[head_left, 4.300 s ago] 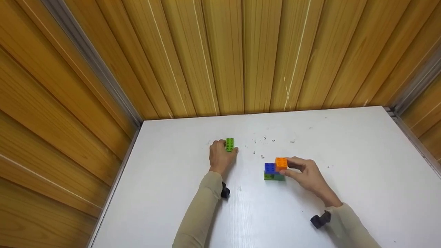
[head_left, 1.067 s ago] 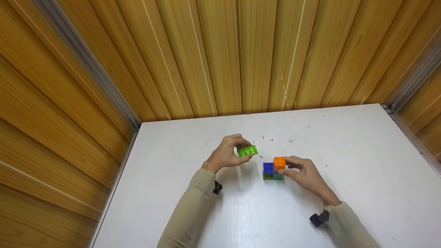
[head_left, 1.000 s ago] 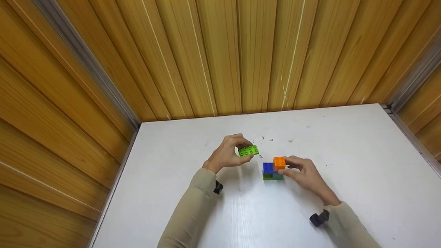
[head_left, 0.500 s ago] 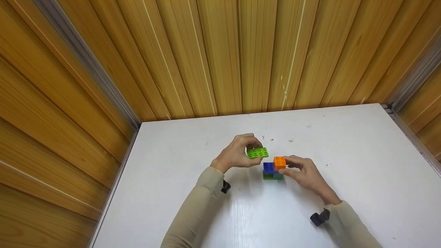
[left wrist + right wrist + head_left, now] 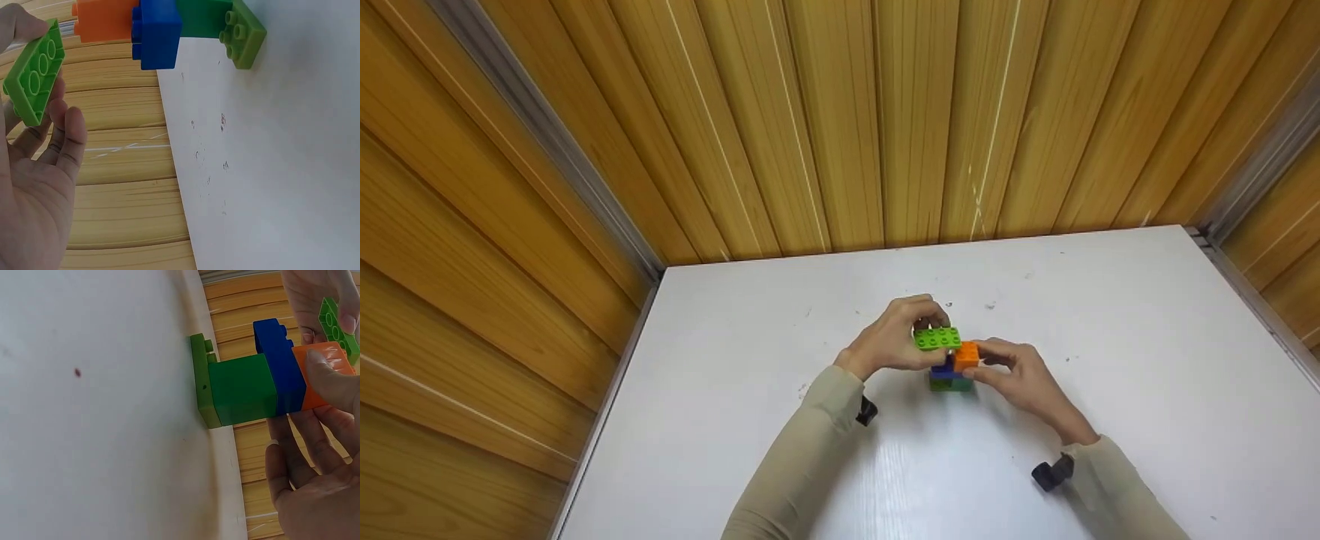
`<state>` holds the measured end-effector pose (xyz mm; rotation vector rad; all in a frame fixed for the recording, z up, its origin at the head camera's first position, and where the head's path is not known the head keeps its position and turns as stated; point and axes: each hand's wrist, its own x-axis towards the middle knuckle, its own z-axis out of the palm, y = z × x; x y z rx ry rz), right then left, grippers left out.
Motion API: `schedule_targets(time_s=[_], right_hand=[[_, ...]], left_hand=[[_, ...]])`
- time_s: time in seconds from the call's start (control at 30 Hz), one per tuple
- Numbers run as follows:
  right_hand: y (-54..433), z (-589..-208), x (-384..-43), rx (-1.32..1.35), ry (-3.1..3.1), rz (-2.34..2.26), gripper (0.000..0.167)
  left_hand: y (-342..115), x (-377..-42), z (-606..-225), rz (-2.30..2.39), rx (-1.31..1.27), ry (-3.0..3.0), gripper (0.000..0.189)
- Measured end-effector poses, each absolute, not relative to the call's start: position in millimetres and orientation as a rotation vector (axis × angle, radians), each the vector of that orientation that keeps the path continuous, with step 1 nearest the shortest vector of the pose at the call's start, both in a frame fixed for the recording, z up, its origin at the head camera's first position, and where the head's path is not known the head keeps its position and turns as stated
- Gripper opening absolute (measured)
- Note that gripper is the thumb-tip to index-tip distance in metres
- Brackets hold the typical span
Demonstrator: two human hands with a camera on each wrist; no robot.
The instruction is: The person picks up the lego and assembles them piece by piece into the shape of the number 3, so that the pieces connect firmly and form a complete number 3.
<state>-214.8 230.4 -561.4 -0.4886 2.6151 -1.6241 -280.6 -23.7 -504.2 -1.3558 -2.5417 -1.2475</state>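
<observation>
My left hand [image 5: 896, 336] pinches a thin light-green toy brick [image 5: 937, 338] by its edges, studs up. In the left wrist view its hollow underside shows. In the head view it overlaps the stack's left side, beside the orange brick [image 5: 966, 356]. That orange brick sits on the stack's top, and my right hand [image 5: 1024, 375] pinches it between thumb and fingers. Under it comes a blue brick [image 5: 279, 365], jutting out to one side, then a dark-green brick [image 5: 243, 390]. A flat olive-green brick [image 5: 202, 382] forms the base on the table.
The stack stands on a white table [image 5: 780, 315] with dark specks and scuffs behind it. Wood-patterned panels [image 5: 915, 120] rise at the table's back and left. Each wrist wears a small black camera [image 5: 1051, 474].
My left hand has lifted the light-green brick off the table, turned it and carried it right, over the stack's left side. The right hand keeps its hold on the orange brick.
</observation>
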Motion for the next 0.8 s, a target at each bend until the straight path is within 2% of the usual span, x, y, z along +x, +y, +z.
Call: schedule_targets(time_s=[0.8], right_hand=[[232, -562, -215, -0.563, 2.614, -1.665, 0.040]], left_hand=[[-8, -280, -502, -1.202, -1.465, -2.521, 0.033]])
